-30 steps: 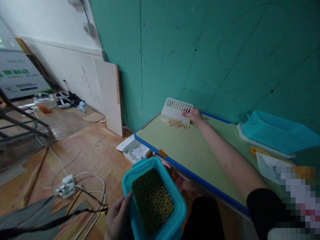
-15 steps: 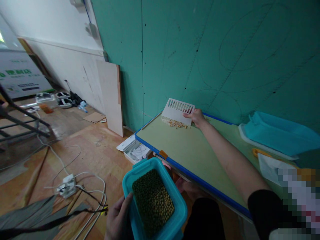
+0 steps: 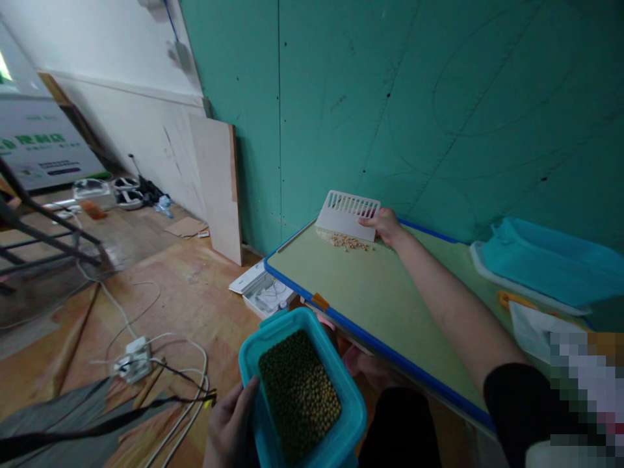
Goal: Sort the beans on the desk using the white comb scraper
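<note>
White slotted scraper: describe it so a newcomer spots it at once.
Find the green wall, then the blue-edged table below it. Near the table's far edge, the right hand holds the white slotted scraper beside loose yellowish beans. Unlike the turquoise bin further right, it is a flat plate with slots along its top.

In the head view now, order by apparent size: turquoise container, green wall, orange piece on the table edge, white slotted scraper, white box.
1. Green wall
2. Turquoise container, probably enlarged by nearness to the camera
3. White slotted scraper and white box: too alike to rank
4. Orange piece
</note>
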`<state>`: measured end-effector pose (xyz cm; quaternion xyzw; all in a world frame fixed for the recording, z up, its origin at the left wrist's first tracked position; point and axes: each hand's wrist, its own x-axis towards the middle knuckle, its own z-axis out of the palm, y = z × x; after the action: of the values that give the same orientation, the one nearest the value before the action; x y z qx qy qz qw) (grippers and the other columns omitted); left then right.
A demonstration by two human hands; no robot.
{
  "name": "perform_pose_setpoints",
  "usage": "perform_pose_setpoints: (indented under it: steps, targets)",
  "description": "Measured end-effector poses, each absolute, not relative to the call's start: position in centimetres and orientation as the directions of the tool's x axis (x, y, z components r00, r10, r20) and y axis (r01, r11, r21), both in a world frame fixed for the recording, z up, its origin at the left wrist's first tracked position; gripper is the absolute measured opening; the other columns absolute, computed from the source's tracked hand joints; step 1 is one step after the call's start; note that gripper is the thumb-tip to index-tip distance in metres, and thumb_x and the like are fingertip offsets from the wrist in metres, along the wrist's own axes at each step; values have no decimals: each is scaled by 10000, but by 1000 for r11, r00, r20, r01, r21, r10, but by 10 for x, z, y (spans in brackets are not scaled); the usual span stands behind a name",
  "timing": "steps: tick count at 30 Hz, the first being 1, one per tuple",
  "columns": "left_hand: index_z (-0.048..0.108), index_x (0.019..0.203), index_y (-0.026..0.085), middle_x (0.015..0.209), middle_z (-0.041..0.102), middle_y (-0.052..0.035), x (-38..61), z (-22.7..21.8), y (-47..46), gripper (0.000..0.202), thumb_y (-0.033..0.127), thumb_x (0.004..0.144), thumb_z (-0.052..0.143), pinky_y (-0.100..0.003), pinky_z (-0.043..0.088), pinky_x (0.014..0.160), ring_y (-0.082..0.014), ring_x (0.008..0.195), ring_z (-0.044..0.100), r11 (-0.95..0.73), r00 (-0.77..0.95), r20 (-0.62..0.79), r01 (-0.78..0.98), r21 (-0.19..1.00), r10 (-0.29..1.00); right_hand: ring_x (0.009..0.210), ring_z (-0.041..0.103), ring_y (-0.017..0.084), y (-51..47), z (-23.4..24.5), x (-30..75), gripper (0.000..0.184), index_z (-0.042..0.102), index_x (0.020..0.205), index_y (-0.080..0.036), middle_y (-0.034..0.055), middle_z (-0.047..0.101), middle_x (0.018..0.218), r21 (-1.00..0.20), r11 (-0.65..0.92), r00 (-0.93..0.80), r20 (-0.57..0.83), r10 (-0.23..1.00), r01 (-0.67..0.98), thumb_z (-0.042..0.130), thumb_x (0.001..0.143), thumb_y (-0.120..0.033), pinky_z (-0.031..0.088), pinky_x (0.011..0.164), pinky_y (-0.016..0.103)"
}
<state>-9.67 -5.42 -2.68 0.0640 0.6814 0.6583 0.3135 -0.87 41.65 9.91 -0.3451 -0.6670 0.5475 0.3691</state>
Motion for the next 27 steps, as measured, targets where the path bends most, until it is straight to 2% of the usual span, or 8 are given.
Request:
perform_pose_setpoints:
  steps: [3, 6, 9, 15, 18, 23, 27]
  targets:
    - [698, 495, 158, 499, 589, -26, -104, -34, -56, 591, 733, 447, 821, -242, 433, 427, -155, 486, 480, 153, -723, -410, -396, 905, 556, 811, 708, 249, 420, 100, -13, 393, 696, 829, -169, 46, 756, 838, -988, 148, -499, 105, 860, 47, 861, 476, -218, 562, 796, 407]
    - [701, 504, 159, 487, 590, -20, -106, -35, -56, 535, 664, 438, 865, -240, 444, 435, -155, 481, 490, 148, -715, -423, -416, 897, 557, 795, 700, 237, 420, 102, -18, 399, 691, 817, -183, 45, 761, 842, -990, 136, -535, 91, 840, 45, 874, 464, -223, 567, 783, 395]
    - [718, 526, 159, 489, 602, -13, -104, -30, -56, 470, 578, 423, 903, -236, 446, 436, -153, 477, 494, 130, -727, -419, -420, 898, 544, 811, 701, 247, 420, 106, -18, 367, 689, 771, -190, 43, 753, 812, -989, 134, -575, 77, 815, 58, 886, 461, -203, 566, 819, 425]
    - [720, 523, 161, 507, 626, -24, -102, -26, -55, 426, 525, 417, 916, -248, 486, 480, -184, 533, 549, 102, -730, -409, -427, 898, 547, 873, 710, 300, 415, 112, -12, 319, 678, 715, -184, 53, 734, 734, -987, 122, -582, 38, 813, 105, 891, 477, -181, 556, 867, 487]
    - [724, 526, 172, 477, 597, -9, -103, -25, -56, 415, 535, 441, 906, -244, 467, 451, -174, 508, 523, 111, -722, -401, -415, 903, 564, 871, 711, 304, 410, 112, -8, 338, 682, 724, -181, 63, 746, 775, -987, 121, -570, 42, 820, 102, 896, 462, -189, 564, 837, 471]
    - [748, 580, 163, 555, 655, -25, -100, -21, -57, 493, 614, 435, 885, -247, 469, 460, -179, 527, 545, 139, -745, -394, -382, 914, 538, 879, 706, 290, 400, 110, 2, 382, 694, 753, -185, 58, 752, 814, -987, 139, -574, 68, 816, 80, 901, 433, -214, 566, 832, 447]
    - [725, 593, 137, 486, 577, -7, -92, -13, -53, 569, 685, 494, 844, -233, 407, 424, -131, 452, 462, 83, -713, -415, -452, 888, 564, 922, 704, 298, 388, 111, 10, 433, 713, 804, -183, 69, 758, 861, -983, 174, -566, 110, 817, 61, 912, 424, -245, 562, 850, 450]
